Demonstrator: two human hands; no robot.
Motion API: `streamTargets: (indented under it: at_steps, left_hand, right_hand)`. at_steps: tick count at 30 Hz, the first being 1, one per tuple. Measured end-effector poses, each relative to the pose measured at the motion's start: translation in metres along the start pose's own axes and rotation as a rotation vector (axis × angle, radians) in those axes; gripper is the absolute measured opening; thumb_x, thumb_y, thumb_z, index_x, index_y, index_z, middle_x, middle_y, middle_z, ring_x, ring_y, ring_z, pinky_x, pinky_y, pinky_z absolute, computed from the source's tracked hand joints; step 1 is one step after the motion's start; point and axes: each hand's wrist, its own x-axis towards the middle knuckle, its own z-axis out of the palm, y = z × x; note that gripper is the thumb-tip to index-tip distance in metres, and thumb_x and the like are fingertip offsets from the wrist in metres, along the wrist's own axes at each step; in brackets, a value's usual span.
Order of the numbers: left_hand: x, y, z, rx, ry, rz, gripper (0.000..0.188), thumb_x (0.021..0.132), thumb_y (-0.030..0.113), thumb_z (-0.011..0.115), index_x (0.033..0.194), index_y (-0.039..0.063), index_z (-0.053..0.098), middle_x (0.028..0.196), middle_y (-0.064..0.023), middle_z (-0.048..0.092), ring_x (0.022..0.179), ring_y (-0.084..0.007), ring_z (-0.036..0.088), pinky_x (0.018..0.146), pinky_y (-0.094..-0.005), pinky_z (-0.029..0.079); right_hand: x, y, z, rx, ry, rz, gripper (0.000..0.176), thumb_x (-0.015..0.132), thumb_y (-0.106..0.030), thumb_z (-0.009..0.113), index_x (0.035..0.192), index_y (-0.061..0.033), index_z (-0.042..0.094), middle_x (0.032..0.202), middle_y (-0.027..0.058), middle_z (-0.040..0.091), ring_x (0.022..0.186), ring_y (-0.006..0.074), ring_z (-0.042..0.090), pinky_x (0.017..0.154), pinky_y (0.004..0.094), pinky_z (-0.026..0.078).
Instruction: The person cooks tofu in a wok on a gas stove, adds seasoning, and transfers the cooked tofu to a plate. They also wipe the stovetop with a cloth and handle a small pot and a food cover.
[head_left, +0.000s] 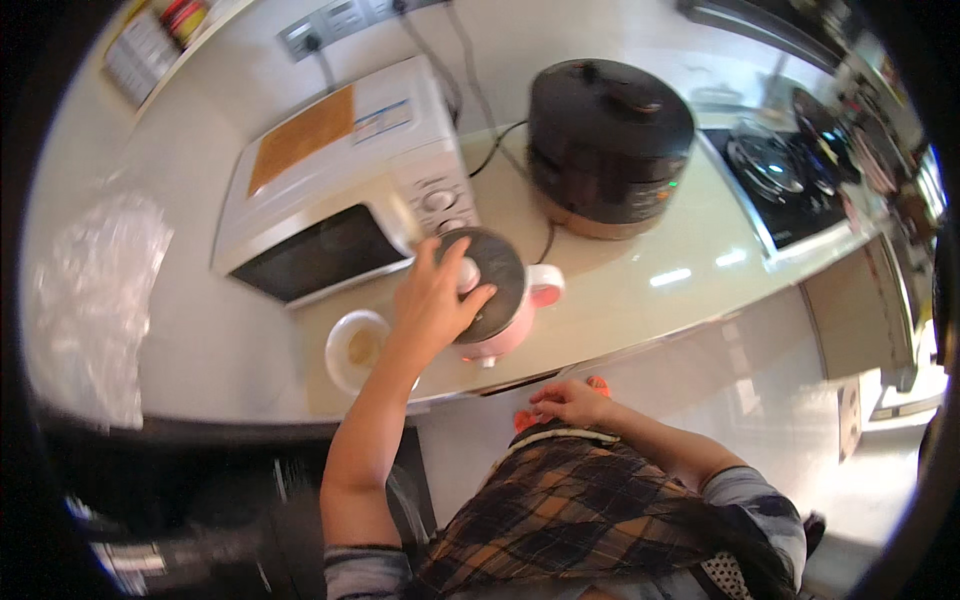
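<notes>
On the counter stands a pink electric pot (501, 341) with a dark see-through lid (499, 255) and a white-and-pink side handle (547, 285). My left hand (435, 296) is over the lid, its fingers and thumb around the pale pink knob (468, 275). A small orange glow shows beside the white control at the pot's front. Left of my forearm sits a white bowl (335, 352) with something pale yellow in it, partly hidden by the arm. My right hand (574, 403) hangs before my waist, fingers loosely bent, holding nothing.
A white microwave oven (397, 169) stands behind the bowl and pot. To its right is a black multicooker (611, 142) with small lights lit. Farther right is a black cooktop (787, 180) with cookware. Power cords (491, 161) trail behind. Clear plastic (97, 300) hangs at left.
</notes>
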Motion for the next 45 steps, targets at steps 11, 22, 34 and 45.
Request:
streamTargets:
  at_steps: [11, 22, 34, 45]
  left_hand:
    - [-0.082, 0.100, 0.015, -0.631, -0.350, 0.219, 0.049, 0.076, 0.021, 0.074, 0.120, 0.006, 0.057, 0.121, -0.0139, 0.051, 0.086, -0.0217, 0.059, 0.075, -0.0337, 0.051]
    - [-0.132, 0.165, 0.089, -0.656, -0.500, 0.105, 0.045, 0.080, 0.021, 0.071, 0.119, 0.004, 0.057, 0.113, -0.0123, 0.056, 0.076, -0.0171, 0.060, 0.069, -0.0299, 0.050]
    - [-0.167, 0.356, 0.201, -0.577, -0.789, 0.256, 0.048, 0.081, 0.033, 0.068, 0.120, 0.006, 0.058, 0.112, -0.0139, 0.056, 0.078, -0.0189, 0.062, 0.073, -0.0318, 0.050]
    - [-0.164, 0.492, 0.279, -0.399, -1.076, 0.572, 0.047, 0.082, 0.036, 0.065, 0.119, 0.007, 0.057, 0.110, -0.0171, 0.056, 0.082, -0.0228, 0.063, 0.078, -0.0350, 0.049]
  right_hand:
    - [-0.050, 0.029, 0.011, -0.433, 0.209, -0.008, 0.031, 0.084, -0.032, 0.061, 0.101, -0.0058, 0.064, 0.092, 0.0165, 0.067, 0.085, 0.0328, 0.065, 0.076, 0.0398, 0.050]
    - [-0.100, 0.067, -0.012, -0.582, 0.325, -0.073, 0.031, 0.084, -0.035, 0.060, 0.089, -0.0041, 0.063, 0.083, 0.0191, 0.066, 0.079, 0.0385, 0.063, 0.070, 0.0471, 0.049]
    - [-0.310, 0.222, -0.082, -0.469, 0.643, 0.021, 0.033, 0.083, -0.030, 0.062, 0.101, -0.0028, 0.062, 0.088, 0.0158, 0.068, 0.080, 0.0342, 0.065, 0.074, 0.0427, 0.050]
    - [-0.472, 0.356, -0.074, -0.239, 0.989, 0.441, 0.036, 0.080, -0.031, 0.064, 0.106, -0.0062, 0.065, 0.090, 0.0143, 0.069, 0.082, 0.0305, 0.067, 0.077, 0.0393, 0.052]
